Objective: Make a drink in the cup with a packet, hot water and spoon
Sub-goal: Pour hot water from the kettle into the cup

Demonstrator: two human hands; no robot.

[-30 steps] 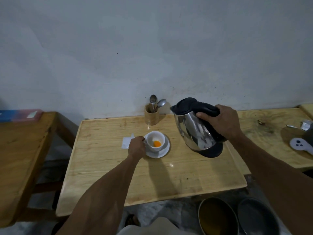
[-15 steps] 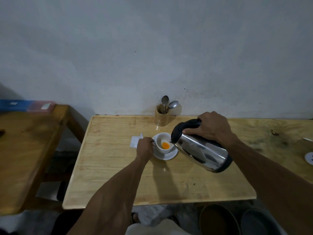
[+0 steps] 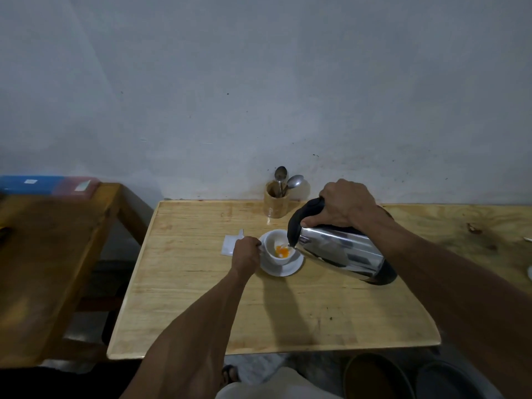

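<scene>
on the pale wooden bench (image 3: 201,312) the left hand (image 3: 246,256) gripped the handle of the white cup (image 3: 277,250), which sat on a saucer (image 3: 283,270) with orange powder inside. the right hand (image 3: 347,204) clasped the tilted kettle (image 3: 339,251), spout over the cup. farther back, spoons (image 3: 283,180) stood in a wooden holder (image 3: 275,204).

A darker wooden table (image 3: 51,249) stands left, with blue and pink boxes (image 3: 49,185) (flat ones) against the grey wall (image 3: 259,82).

Grey plaster wall (image 3: 259,82); pale wooden table (image 3: 201,298); dim light.
</scene>
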